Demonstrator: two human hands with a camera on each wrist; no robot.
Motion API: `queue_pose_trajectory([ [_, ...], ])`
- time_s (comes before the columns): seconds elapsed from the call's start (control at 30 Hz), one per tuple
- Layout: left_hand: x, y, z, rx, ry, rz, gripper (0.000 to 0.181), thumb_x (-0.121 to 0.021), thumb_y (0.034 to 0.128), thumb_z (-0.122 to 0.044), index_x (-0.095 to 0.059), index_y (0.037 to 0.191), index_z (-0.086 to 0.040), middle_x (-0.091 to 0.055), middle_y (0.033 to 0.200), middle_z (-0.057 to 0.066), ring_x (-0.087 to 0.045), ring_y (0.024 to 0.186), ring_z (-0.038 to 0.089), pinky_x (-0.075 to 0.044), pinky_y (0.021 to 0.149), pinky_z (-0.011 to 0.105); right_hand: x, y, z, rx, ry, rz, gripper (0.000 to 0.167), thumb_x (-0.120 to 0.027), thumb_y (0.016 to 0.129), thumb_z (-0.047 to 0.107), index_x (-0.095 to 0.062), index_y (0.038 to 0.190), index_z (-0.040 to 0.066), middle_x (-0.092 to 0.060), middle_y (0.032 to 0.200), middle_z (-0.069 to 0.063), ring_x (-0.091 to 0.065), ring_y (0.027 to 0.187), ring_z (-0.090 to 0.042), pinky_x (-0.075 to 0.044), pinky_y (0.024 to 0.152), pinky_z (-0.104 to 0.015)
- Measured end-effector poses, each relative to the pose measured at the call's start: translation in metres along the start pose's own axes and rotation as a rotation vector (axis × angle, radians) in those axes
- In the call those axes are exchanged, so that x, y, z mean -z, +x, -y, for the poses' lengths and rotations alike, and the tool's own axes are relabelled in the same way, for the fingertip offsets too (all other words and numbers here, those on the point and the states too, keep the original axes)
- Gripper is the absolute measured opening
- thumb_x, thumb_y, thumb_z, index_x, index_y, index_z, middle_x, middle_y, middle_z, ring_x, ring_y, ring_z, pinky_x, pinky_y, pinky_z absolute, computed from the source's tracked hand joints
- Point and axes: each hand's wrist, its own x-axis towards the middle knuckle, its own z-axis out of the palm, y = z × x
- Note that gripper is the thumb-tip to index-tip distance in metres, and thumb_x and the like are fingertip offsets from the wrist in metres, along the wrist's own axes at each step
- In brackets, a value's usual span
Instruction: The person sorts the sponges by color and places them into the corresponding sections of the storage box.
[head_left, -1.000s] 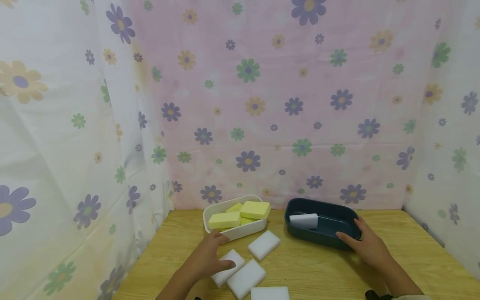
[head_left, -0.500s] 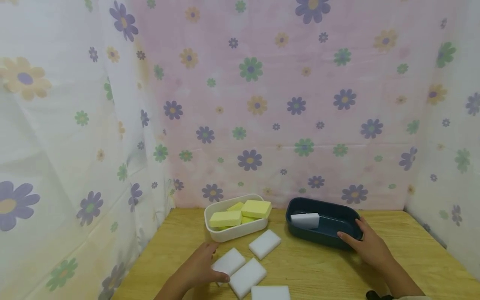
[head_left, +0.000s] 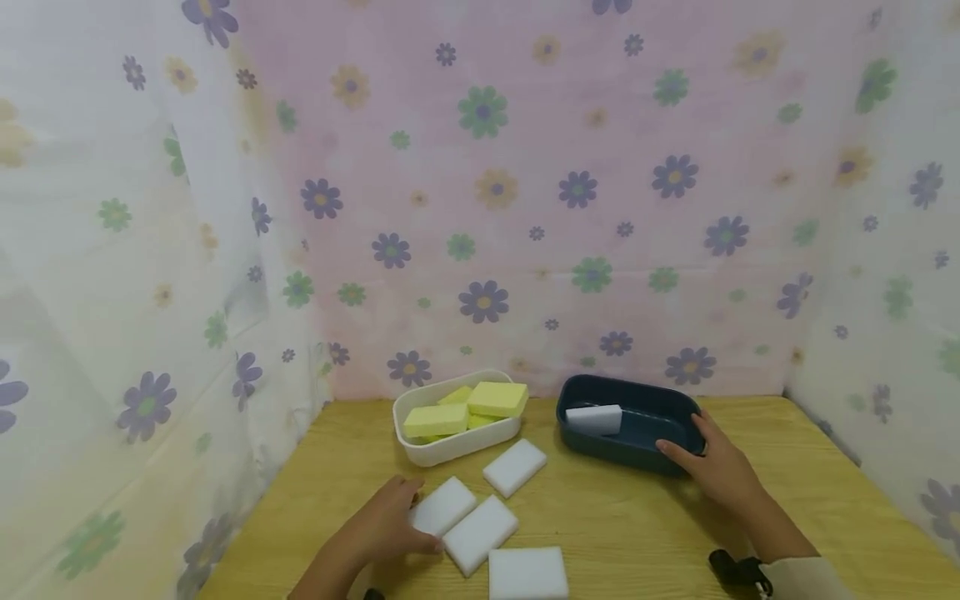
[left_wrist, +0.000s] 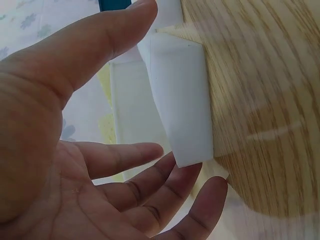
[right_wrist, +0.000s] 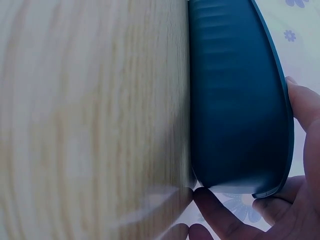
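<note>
1. Hanging behind the work and along both sides, a floral cloth (head_left: 517,250) shows purple, green and orange flowers, pink at the back and whitish at the sides.
2. Below it, a wood-grain table (head_left: 622,525) bears everything else.
3. A dark blue container (head_left: 622,450) stands on the right, far side of the table.
4. Left of it, well apart from the dark one, stands a white container (head_left: 459,450).
5. The right hand (head_left: 716,467) grips the right end of the dark blue container, thumb over the near rim and fingers round the end.
6. The left hand (head_left: 390,521), well apart from the other, has thumb and fingers spread about a white block (head_left: 447,503) lying on the table; it is not clamped on it, and I cannot quite tell whether the fingertips touch.
7. Yellow blocks (head_left: 497,399) are heaped in the white container, two on top of others partly hidden.
8. More white blocks (head_left: 480,535) lie near: one just beside the first, one by the white container, one at the bottom edge. Another (head_left: 593,419) sits in the dark blue container's left end.
</note>
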Motion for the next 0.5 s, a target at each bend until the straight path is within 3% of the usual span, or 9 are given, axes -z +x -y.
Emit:
queue_pose_trajectory([
  [0.13, -0.0004, 0.0005, -0.0006, -0.013, -0.015, -0.002, 0.097, -0.098, 0.0674, -0.038, -0.054, 0.141, 0.007, -0.062, 0.118, 0.014, -0.059, 0.109, 0.027, -0.051, 0.097, 0.054, 0.0006, 0.0004, -0.0015, 0.008, -0.007, 0.006, 0.115, -0.052, 0.096, 0.074, 0.002, 0.165, 0.0, 0.009, 0.17, -0.027, -0.021, 0.143, -0.066, -0.031, 0.104, -0.081],
  [0.37, 0.0002, 0.0014, -0.0006, 0.026, -0.028, 0.015, 0.094, -0.099, 0.0671, -0.032, -0.054, 0.141, 0.005, -0.062, 0.115, 0.012, -0.059, 0.104, 0.024, -0.052, 0.093, 0.05, 0.0009, 0.0004, -0.0021, 0.019, -0.011, 0.014, 0.114, -0.052, 0.097, 0.073, 0.002, 0.164, -0.002, 0.012, 0.17, -0.027, -0.022, 0.142, -0.067, -0.031, 0.103, -0.081],
  [0.5, -0.003, 0.0014, 0.0012, 0.006, -0.027, 0.01, 0.086, -0.098, 0.0672, -0.031, -0.058, 0.135, 0.004, -0.062, 0.113, 0.011, -0.058, 0.103, 0.023, -0.052, 0.09, 0.048, 0.0016, 0.001, -0.0009, 0.031, -0.021, 0.012, 0.113, -0.051, 0.097, 0.072, 0.003, 0.164, -0.002, 0.013, 0.169, -0.028, -0.024, 0.141, -0.068, -0.031, 0.103, -0.081],
])
